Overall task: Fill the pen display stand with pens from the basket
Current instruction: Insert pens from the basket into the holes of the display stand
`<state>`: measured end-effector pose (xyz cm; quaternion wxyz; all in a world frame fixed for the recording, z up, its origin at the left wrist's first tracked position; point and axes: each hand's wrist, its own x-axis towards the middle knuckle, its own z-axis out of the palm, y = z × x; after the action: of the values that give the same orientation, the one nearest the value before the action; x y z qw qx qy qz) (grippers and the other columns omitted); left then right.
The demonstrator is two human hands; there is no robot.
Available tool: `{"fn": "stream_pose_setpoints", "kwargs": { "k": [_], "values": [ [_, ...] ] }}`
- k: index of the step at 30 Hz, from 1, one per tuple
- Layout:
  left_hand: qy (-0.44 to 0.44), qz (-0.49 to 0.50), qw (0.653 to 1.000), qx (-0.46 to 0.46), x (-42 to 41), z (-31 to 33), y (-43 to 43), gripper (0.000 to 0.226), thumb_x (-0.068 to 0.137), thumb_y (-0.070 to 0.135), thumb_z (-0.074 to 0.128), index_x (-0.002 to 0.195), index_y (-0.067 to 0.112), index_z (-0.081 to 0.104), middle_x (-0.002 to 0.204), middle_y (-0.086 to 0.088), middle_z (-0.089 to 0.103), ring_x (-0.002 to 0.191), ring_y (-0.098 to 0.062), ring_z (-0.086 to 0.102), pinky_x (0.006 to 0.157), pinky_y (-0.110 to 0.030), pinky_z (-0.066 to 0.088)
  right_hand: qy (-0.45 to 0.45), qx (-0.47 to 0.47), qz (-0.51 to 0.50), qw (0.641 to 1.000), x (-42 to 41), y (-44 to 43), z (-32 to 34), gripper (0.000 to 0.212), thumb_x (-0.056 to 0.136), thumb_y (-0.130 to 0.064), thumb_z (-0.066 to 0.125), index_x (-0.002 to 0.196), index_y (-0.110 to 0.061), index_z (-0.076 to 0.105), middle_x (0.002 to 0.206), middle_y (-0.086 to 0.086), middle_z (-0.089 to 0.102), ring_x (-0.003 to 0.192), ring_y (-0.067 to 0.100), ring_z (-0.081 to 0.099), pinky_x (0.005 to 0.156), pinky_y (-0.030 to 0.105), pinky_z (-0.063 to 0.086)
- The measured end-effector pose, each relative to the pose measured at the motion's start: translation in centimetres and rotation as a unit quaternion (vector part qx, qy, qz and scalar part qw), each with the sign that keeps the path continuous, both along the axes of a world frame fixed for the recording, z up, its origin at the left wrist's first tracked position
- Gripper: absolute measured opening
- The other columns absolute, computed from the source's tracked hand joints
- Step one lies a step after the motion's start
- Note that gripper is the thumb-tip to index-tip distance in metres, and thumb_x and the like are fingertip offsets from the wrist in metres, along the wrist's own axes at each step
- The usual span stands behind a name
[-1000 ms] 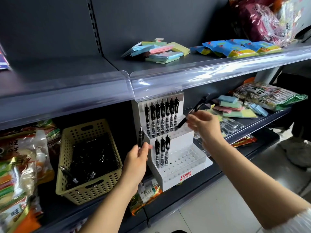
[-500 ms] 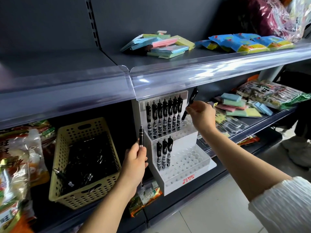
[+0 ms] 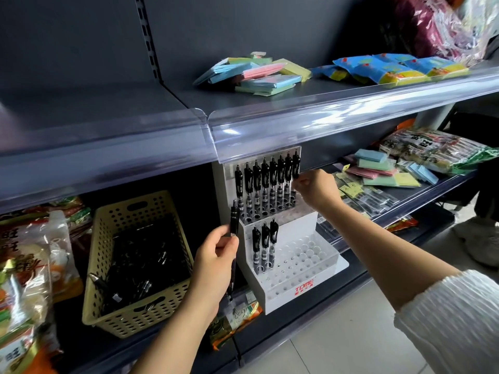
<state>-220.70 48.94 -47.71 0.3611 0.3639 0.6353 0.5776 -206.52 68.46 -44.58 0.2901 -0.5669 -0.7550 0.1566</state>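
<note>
A white stepped pen display stand point(image 3: 302, 279) sits on the lower shelf. Its top tier holds a row of several black pens point(image 3: 266, 184); the middle tier holds three pens point(image 3: 264, 244); the front tier shows only empty holes. My right hand point(image 3: 316, 187) pinches the rightmost black pen point(image 3: 296, 168), which stands upright at the right end of the top row. My left hand point(image 3: 216, 255) grips another black pen point(image 3: 233, 220) upright, just left of the stand. A yellow perforated basket point(image 3: 129, 317) with many black pens stands to the left.
A clear plastic shelf lip point(image 3: 297, 122) overhangs the stand's top. Sticky-note packs point(image 3: 388, 171) and snack bags point(image 3: 437, 149) lie right of the stand. Snack packets point(image 3: 24, 260) fill the shelf's left end. Someone's shoe point(image 3: 478, 244) is on the floor at right.
My right hand brought its pen from a tilt beside the stand to upright at the right end of the top row. My left hand kept its pen in about the same place.
</note>
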Motion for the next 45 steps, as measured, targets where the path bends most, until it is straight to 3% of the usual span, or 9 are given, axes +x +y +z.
{"fn": "stream_pose_setpoints", "kwargs": {
  "k": [2,9,13,17,21,27,33,38,45],
  "values": [
    [0.002,-0.002,1.000,0.000,0.1,0.3,-0.1,0.022,0.096,0.018,0.050,0.101,0.039,0.055,0.097,0.008,0.060,0.088,-0.005,0.057,0.072,-0.016,0.042,-0.001,0.002,0.003,1.000,0.0,0.1,-0.1,0.018,0.085,-0.014,0.057,0.081,-0.009,0.074,0.078,0.015,0.071,0.075,0.029,0.065,0.061,0.031,0.049],
    [-0.007,0.004,1.000,0.005,0.6,0.6,0.0,0.025,0.094,0.019,0.054,0.117,0.027,0.055,0.096,0.006,0.060,0.089,-0.007,0.058,0.077,-0.019,0.043,0.002,-0.003,0.021,1.000,0.6,0.4,-0.4,0.019,0.086,-0.018,0.063,0.101,-0.014,0.073,0.098,0.009,0.073,0.085,0.022,0.067,0.075,0.029,0.053],
    [-0.014,-0.001,1.000,0.006,0.9,0.9,-0.2,0.028,0.092,0.020,0.056,0.120,0.024,0.055,0.100,0.004,0.062,0.094,-0.009,0.059,0.085,-0.024,0.045,0.017,-0.009,0.020,1.000,1.0,0.3,-0.6,0.008,0.085,-0.020,0.066,0.088,-0.017,0.072,0.087,0.002,0.072,0.078,0.014,0.065,0.077,0.028,0.050],
    [-0.021,-0.001,1.000,0.018,1.4,1.6,-0.2,0.025,0.091,0.018,0.058,0.114,0.025,0.055,0.101,0.004,0.065,0.094,-0.008,0.060,0.091,-0.028,0.048,0.061,0.026,0.000,0.998,1.7,-1.4,0.0,0.036,0.084,-0.014,0.065,0.119,-0.007,0.063,0.116,0.009,0.067,0.104,0.020,0.063,0.094,0.029,0.047],
    [-0.019,-0.009,1.000,0.022,2.0,1.8,-0.3,0.029,0.089,0.020,0.061,0.118,0.022,0.056,0.099,0.006,0.065,0.094,-0.005,0.061,0.091,-0.028,0.049,0.112,0.038,0.041,0.992,2.2,-4.7,1.2,0.026,0.083,-0.013,0.069,0.109,-0.010,0.069,0.102,0.003,0.070,0.080,0.010,0.064,0.078,0.018,0.048],
    [-0.004,-0.006,1.000,0.012,2.5,1.6,-0.5,0.038,0.086,0.024,0.066,0.122,0.018,0.057,0.100,0.006,0.067,0.098,-0.009,0.062,0.096,-0.035,0.049,0.173,-0.175,0.237,0.940,2.3,-10.8,1.9,0.005,0.082,-0.018,0.067,0.086,-0.017,0.070,0.077,-0.002,0.068,0.062,0.002,0.058,0.055,0.010,0.045],
    [0.003,-0.007,1.000,0.018,2.4,1.7,-0.6,0.038,0.085,0.022,0.067,0.120,0.013,0.059,0.100,0.003,0.068,0.096,-0.009,0.065,0.091,-0.030,0.051,0.191,-0.251,0.268,0.910,1.7,-12.7,0.7,0.008,0.080,-0.020,0.072,0.086,-0.014,0.069,0.078,0.009,0.068,0.065,0.013,0.059,0.052,0.014,0.044],
    [0.038,-0.018,0.999,0.019,2.5,1.9,-0.7,0.020,0.086,0.020,0.065,0.105,0.023,0.059,0.094,0.007,0.066,0.086,0.002,0.061,0.062,-0.002,0.043,0.182,-0.267,0.266,0.908,1.6,-12.8,0.4,0.008,0.082,-0.016,0.071,0.089,-0.011,0.069,0.076,0.003,0.066,0.061,0.006,0.058,0.052,0.012,0.044],
    [0.088,-0.016,0.996,0.026,2.5,1.6,-0.2,0.018,0.085,0.027,0.067,0.097,0.039,0.060,0.100,0.015,0.063,0.087,0.009,0.057,0.066,-0.004,0.042,0.175,-0.246,0.253,0.919,2.9,-11.8,1.1,0.012,0.085,-0.014,0.066,0.093,-0.005,0.065,0.078,0.001,0.065,0.064,0.005,0.058,0.057,0.013,0.048]
  ]
}}
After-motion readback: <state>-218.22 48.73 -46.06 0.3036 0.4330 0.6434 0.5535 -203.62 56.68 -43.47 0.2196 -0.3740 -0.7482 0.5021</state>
